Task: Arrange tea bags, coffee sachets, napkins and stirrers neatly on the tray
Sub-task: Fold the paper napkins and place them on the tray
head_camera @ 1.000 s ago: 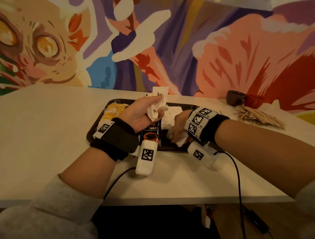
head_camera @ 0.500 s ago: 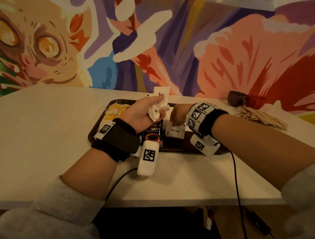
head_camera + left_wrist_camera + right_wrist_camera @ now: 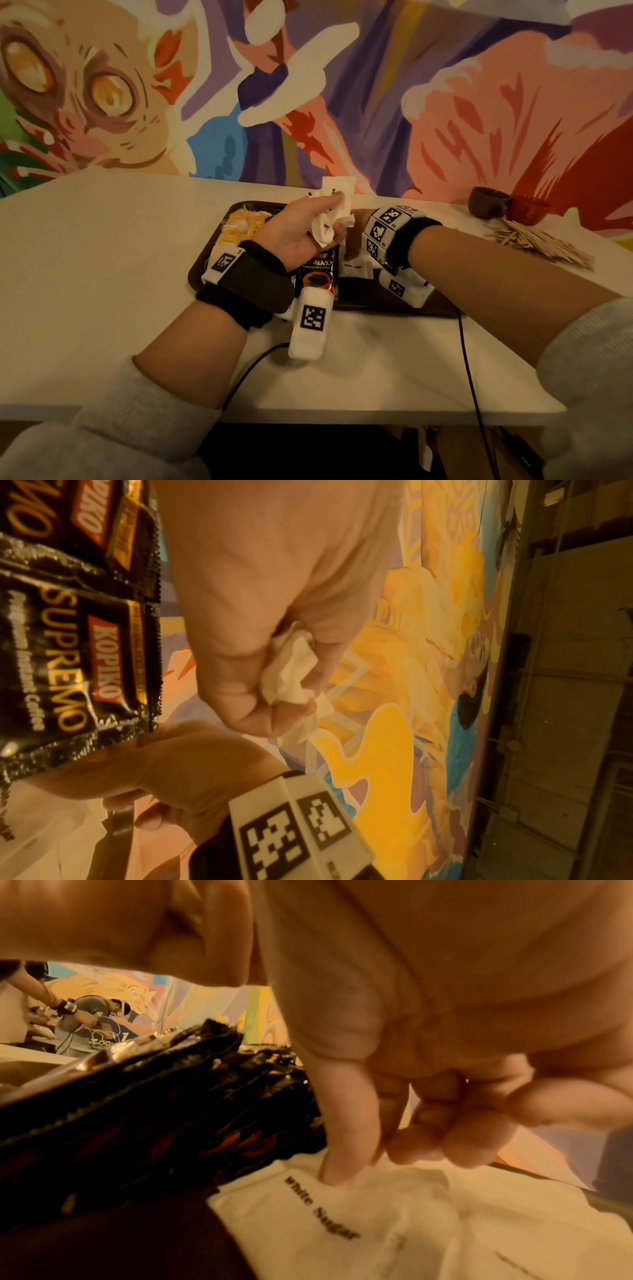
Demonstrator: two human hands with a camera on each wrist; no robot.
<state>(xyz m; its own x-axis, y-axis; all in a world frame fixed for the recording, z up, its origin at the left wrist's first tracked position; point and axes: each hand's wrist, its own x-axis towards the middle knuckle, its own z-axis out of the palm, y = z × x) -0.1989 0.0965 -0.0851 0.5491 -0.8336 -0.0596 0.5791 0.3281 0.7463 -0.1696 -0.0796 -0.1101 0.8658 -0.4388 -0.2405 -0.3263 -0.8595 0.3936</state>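
Note:
My left hand (image 3: 301, 236) is raised over the dark tray (image 3: 205, 274) and grips a crumpled bunch of white sugar sachets (image 3: 334, 212); the left wrist view shows them wadded in the fist (image 3: 291, 669). My right hand (image 3: 352, 245) reaches down onto the tray, mostly hidden behind its wrist markers. In the right wrist view its index fingertip (image 3: 337, 1175) presses a flat "White Sugar" sachet (image 3: 342, 1221) with the thumb held apart. That sachet (image 3: 356, 269) lies right of the black coffee sachets (image 3: 317, 274). Yellow-tagged tea bags (image 3: 243, 222) are piled at the tray's left.
A loose heap of wooden stirrers (image 3: 541, 240) lies on the white table to the right of the tray. Behind it stand a brown cup (image 3: 486, 202) and a red cup (image 3: 527, 207). Two cables run off the table's near edge. A painted wall rises just behind the table.
My right hand picked a white sugar sachet from the tray's front, carried it back and laid it flat beside the coffee sachets. The left hand kept holding its bunch.

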